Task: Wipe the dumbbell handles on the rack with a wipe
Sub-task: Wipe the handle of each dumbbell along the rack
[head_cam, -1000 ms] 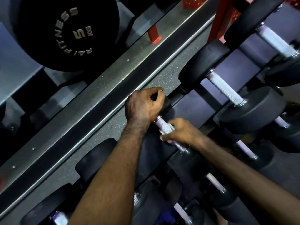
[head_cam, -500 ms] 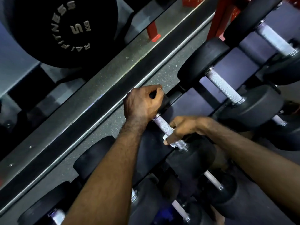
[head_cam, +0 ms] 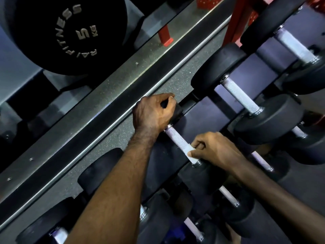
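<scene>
- Head view, looking down on a dumbbell rack w/ purple-grey shelves; several black dumbbells sitting on it in diagonal rows.
- Left hand is gripping the far head of one small dumbbell, fingers curling over its top edge, palm covering most of the black head.
- Knurled handle of that dumbbell is running down-right from under the left hand; bare silver metal showing btwn the two hands.
- Right hand is clamping a white wipe round the near end of that handle, thumb pressing on the wipe, fingers curling under the bar. Wipe is sitting just beside the near collar, touching the handle.
- Near head of the same dumbbell is lying just below the right hand, partly hidden by the wrist.
- Hands are apart, each at one end of the same bar.
- Bigger dumbbell is resting on the shelf to the right, handle bare, nothing touching it; another one is lying beyond it at top right.
- More dumbbells on a lower tier under the forearms; thin handle showing there.
- Round 5 kg weight w/ raised lettering is sitting top left, well apart from the hands.
- Red frame upright is standing at top, behind the rack.
- Speckled grey floor and a dark rail w/ bright edge are crossing the scene diagonally btwn the 5 kg weight and the rack.
</scene>
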Motion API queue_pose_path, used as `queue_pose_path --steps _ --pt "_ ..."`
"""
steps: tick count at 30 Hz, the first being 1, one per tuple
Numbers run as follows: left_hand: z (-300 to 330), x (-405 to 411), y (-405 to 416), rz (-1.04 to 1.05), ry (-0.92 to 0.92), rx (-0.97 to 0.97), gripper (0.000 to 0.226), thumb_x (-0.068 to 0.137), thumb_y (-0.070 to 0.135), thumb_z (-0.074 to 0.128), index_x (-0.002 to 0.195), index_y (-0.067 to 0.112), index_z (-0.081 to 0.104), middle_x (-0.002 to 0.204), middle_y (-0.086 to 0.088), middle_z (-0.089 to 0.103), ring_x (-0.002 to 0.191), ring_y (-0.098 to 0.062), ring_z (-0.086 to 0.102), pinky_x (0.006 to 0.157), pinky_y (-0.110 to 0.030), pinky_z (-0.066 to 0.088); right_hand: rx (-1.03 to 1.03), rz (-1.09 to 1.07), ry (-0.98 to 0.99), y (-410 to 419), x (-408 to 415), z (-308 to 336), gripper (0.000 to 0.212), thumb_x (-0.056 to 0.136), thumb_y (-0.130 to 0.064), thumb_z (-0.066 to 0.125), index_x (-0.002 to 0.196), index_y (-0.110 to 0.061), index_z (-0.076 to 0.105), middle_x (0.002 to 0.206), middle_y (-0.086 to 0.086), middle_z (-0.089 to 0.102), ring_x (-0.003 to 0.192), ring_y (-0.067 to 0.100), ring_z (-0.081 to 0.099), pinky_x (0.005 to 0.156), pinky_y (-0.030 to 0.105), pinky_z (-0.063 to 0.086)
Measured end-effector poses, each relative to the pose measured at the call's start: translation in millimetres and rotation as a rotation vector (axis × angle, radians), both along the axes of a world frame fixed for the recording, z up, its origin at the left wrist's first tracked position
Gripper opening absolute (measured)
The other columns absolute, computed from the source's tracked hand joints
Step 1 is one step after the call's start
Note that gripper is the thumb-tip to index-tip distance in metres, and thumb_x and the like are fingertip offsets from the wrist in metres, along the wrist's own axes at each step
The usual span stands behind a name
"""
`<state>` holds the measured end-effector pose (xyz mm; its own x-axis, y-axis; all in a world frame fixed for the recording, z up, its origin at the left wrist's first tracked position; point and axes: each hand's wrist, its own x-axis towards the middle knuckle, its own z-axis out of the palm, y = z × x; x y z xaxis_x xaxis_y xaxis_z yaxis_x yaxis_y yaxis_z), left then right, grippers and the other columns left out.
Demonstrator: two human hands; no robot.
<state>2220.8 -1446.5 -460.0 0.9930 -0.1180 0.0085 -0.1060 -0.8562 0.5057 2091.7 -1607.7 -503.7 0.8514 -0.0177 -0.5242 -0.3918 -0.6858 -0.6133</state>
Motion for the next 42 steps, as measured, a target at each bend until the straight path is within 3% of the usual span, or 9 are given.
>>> queue_pose_path --steps 4,10,20,24,28,32,36,39,42 --pt "1.4 -1.2 -0.9 0.01 0.008 -0.001 0.042 0.086 0.061 0.049 0.113 0.051 0.079 0.095 0.004 0.08 0.084 -0.025 0.073 0.081 -0.039 0.061 -0.117 -0.018 -0.078 15.2 0.6 9.7 0.037 0.078 -0.053 0.081 0.105 -0.029 0.071 0.097 -0.009 0.074 0.098 0.019 0.068 0.086 0.033 0.046" --pt "2.0 -1.8 -1.6 0.016 0.007 0.0 0.039 0.087 0.059 0.052 0.113 0.051 0.079 0.096 0.004 0.08 0.083 -0.024 0.073 0.08 -0.037 0.061 -0.308 0.039 -0.137 25.5 -7.9 6.8 0.037 0.082 -0.058 0.07 0.1 -0.028 0.059 0.099 -0.006 0.072 0.101 0.023 0.067 0.091 0.041 0.038" --pt "3.2 0.1 -1.7 0.009 0.017 0.025 0.031 0.094 0.054 0.058 0.116 0.049 0.079 0.102 0.002 0.081 0.09 -0.022 0.072 0.083 -0.034 0.058 -0.27 -0.056 -0.208 40.0 2.6 9.9 0.034 0.081 -0.052 0.075 0.103 -0.03 0.062 0.102 -0.008 0.072 0.101 0.023 0.067 0.094 0.04 0.041" --pt "4.2 0.0 -0.6 0.004 0.014 0.035 0.031 0.094 0.053 0.058 0.116 0.049 0.079 0.097 0.004 0.08 0.082 -0.02 0.069 0.079 -0.033 0.057 -0.151 -0.074 -0.088 26.4 -3.8 9.0 0.032 0.077 -0.048 0.077 0.104 -0.031 0.071 0.101 -0.006 0.076 0.103 0.024 0.069 0.093 0.038 0.05" --pt "5.4 -0.7 -2.1 -0.003 0.007 0.051 0.03 0.094 0.051 0.059 0.117 0.05 0.079 0.1 0.001 0.08 0.087 -0.024 0.071 0.08 -0.034 0.057 0.026 -0.162 -0.159 41.3 35.1 8.0 0.031 0.072 -0.044 0.077 0.1 -0.035 0.068 0.096 -0.007 0.073 0.095 0.027 0.07 0.082 0.04 0.058" --pt "7.0 -0.5 -2.7 0.001 0.014 0.046 0.03 0.095 0.052 0.059 0.118 0.049 0.078 0.106 0.003 0.08 0.093 -0.023 0.072 0.081 -0.034 0.057 0.097 -0.196 -0.074 27.2 23.3 -6.1 0.028 0.07 -0.044 0.081 0.094 -0.033 0.073 0.087 -0.009 0.075 0.086 0.019 0.072 0.079 0.04 0.06" --pt "6.1 -2.1 -1.9 0.003 0.001 0.042 0.03 0.095 0.052 0.059 0.117 0.049 0.079 0.106 0.005 0.081 0.093 -0.021 0.073 0.083 -0.035 0.059 0.291 -0.129 0.023 12.3 26.0 -10.7 0.011 0.078 -0.029 0.085 0.088 -0.027 0.081 0.077 -0.006 0.078 0.073 0.007 0.071 0.083 0.042 0.061" --pt "6.3 -1.9 -3.1 -0.002 -0.002 0.048 0.029 0.095 0.05 0.06 0.117 0.048 0.079 0.106 0.005 0.081 0.092 -0.021 0.073 0.08 -0.031 0.054 0.414 -0.139 -0.044 16.0 50.4 -9.4 0.015 0.077 -0.032 0.084 0.089 -0.023 0.083 0.081 -0.001 0.079 0.079 0.015 0.073 0.089 0.049 0.06" --pt "6.1 -1.2 -2.3 -0.003 -0.008 0.038 0.03 0.094 0.05 0.059 0.116 0.048 0.08 0.103 0.006 0.081 0.089 -0.021 0.073 0.078 -0.031 0.056 0.392 -0.116 -0.026 10.5 44.0 -14.1 0.011 0.083 -0.031 0.086 0.09 -0.022 0.084 0.082 -0.005 0.08 0.083 0.013 0.075 0.087 0.038 0.06"
